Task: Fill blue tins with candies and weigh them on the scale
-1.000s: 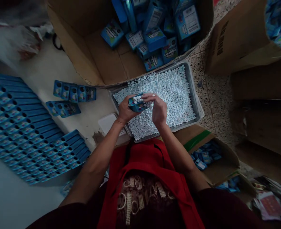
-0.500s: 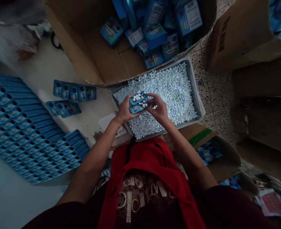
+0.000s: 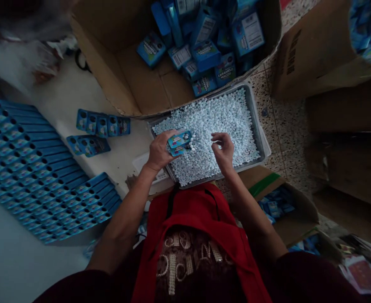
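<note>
My left hand (image 3: 159, 151) is closed around two small blue candy boxes (image 3: 178, 139), one above the other, over the left part of a metal tray (image 3: 254, 110). White candies show at the right end of the boxes. Pale round candies (image 3: 226, 122) fill the tray in a thick layer. To the right, my right hand (image 3: 224, 152) hovers above the candies, apart from the boxes. Its fingers are bent, with a gap between thumb and forefinger, and nothing shows in them.
Behind the tray stands a large carton (image 3: 122, 84) with blue boxes inside. Two short rows of blue boxes (image 3: 102, 125) lie on the white table (image 3: 112, 164). A tall stack of blue boxes (image 3: 40, 168) is at left. More open cartons (image 3: 267, 185) stand at right.
My right hand has moved right, away from the boxes, and its fingers have parted. The boxes in my left hand have tilted, and fewer white candies show on top of them.
</note>
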Available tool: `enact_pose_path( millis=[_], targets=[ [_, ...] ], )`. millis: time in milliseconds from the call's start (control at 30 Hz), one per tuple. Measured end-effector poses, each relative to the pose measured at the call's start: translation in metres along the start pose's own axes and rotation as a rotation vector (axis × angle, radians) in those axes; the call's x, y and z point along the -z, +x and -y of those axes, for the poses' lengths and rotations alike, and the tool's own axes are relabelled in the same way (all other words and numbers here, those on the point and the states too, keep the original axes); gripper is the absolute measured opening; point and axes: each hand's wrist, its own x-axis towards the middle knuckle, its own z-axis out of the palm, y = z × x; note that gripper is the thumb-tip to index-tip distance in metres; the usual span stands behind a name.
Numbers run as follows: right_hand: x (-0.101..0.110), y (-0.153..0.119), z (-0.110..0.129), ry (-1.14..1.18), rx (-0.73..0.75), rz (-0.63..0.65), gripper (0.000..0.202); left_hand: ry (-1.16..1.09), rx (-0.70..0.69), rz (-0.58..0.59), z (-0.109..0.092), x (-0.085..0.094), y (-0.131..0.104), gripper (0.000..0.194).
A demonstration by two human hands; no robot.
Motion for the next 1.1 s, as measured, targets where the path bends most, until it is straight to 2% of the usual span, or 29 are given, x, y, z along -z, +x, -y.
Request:
enact_pose_path(
  millis=[167, 267, 400, 467, 600, 733, 800, 867, 967, 1100],
  targets=[
    [0.004, 0.018, -0.010, -0.105, -0.065, -0.024, 0.016, -0.228, 0.119, -0.105, 0.006, -0.005, -0.006, 0.098],
    [0.001, 0.021, -0.008, -0.149, -0.086, -0.015, 0.021, -0.347, 0.114, -0.106, 0.007, -0.016, 0.000, 0.101],
    [-0.003, 0.024, 0.000, -0.192, -0.102, 0.002, 0.025, -0.451, 0.144, -0.182, 0.007, -0.028, 0.007, 0.104],
    [-0.005, 0.027, 0.005, -0.230, -0.066, 0.002, 0.026, -0.490, 0.146, -0.197, 0.008, -0.029, 0.007, 0.103],
    [-0.006, 0.039, 0.014, -0.308, 0.108, -0.021, 0.026, -0.557, 0.084, -0.221, 0.005, -0.027, 0.007, 0.098],
    [0.000, 0.047, 0.012, -0.442, 0.190, 0.134, 0.022, -0.568, 0.142, -0.223, 0.001, -0.025, 0.013, 0.103],
    [-0.001, 0.047, 0.003, -0.566, 0.191, 0.228, 0.027, -0.536, 0.170, -0.195, 0.003, -0.023, 0.015, 0.103],
    [-0.009, 0.045, -0.010, -0.650, 0.166, 0.278, 0.043, -0.498, 0.201, -0.210, 0.008, -0.019, 0.013, 0.103],
    [-0.034, 0.038, -0.026, -0.652, 0.083, 0.276, 0.062, -0.467, 0.266, -0.288, 0.018, -0.012, 0.007, 0.107],
    [-0.058, 0.037, -0.028, -0.276, -0.125, 0.215, 0.055, -0.408, 0.278, -0.353, 0.025, -0.009, 0.002, 0.113]
  ],
)
